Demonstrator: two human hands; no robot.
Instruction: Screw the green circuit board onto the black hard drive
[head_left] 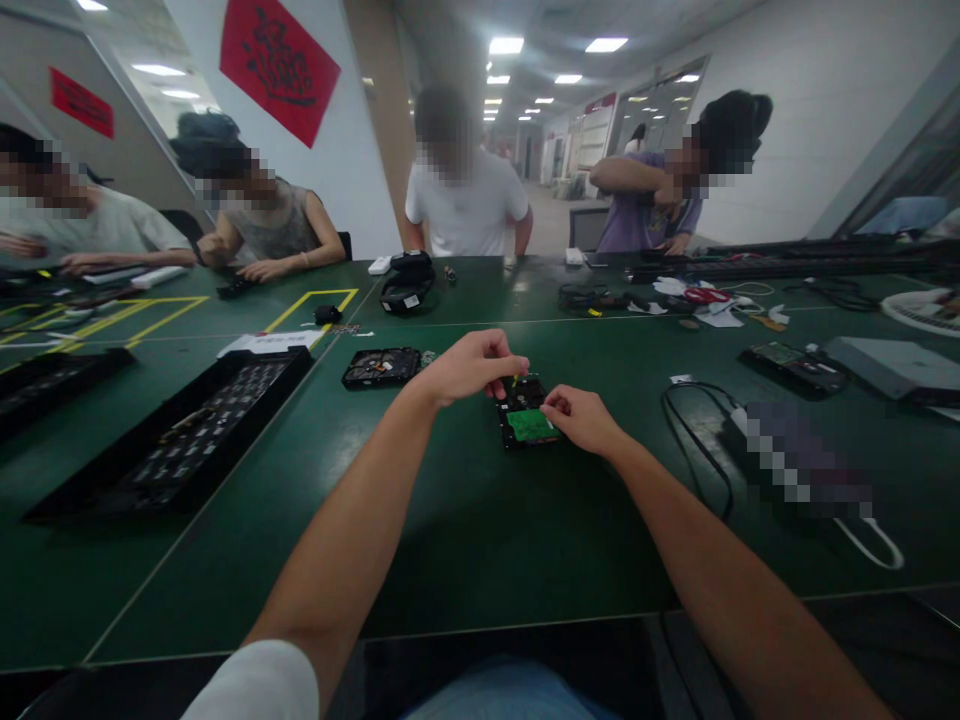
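A black hard drive (525, 415) with a green circuit board on top lies on the green table (465, 530) in front of me. My left hand (469, 365) hovers over its far end, fingers pinched on a small yellow-tipped tool that points down at the drive. My right hand (581, 418) rests at the drive's right edge, fingers curled against it and holding it.
A second opened hard drive (381, 367) lies to the left, and long black trays (176, 435) lie further left. Black cables (694, 420) and a blurred device sit at the right. Several people sit or stand across the table, with tools and parts around them.
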